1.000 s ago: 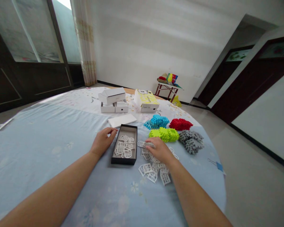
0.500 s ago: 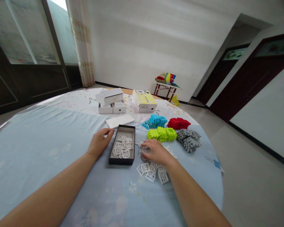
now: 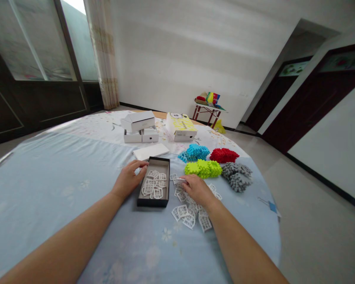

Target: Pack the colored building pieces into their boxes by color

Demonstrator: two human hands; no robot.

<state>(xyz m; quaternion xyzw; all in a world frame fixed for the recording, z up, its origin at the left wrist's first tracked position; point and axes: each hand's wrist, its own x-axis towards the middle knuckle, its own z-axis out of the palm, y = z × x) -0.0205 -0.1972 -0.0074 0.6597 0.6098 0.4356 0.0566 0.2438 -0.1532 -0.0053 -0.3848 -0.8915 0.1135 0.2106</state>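
Observation:
A black-rimmed box [image 3: 153,202] stands in front of me with several white lattice pieces [image 3: 156,183] inside. My left hand [image 3: 129,179] rests at its left edge, thumb and fingers near the rim, somewhat apart and holding nothing visible. To the right of the box, my right hand [image 3: 195,188] pinches a thin white lattice piece [image 3: 180,179], seen edge-on, between thumb and fingers. Beneath and around that hand lies a loose pile of white lattice pieces [image 3: 189,219] on the blue cloth.
Green [image 3: 203,169], blue [image 3: 195,152], red [image 3: 224,155] and grey [image 3: 236,176] piles of plastic pieces lie at the right. Behind the black box are a flat white lid [image 3: 150,151], white boxes [image 3: 140,126] and a yellow-white box [image 3: 182,127].
My right hand has closed on a white piece and lifted it slightly from the pile. My left hand has moved a little right, against the box's edge.

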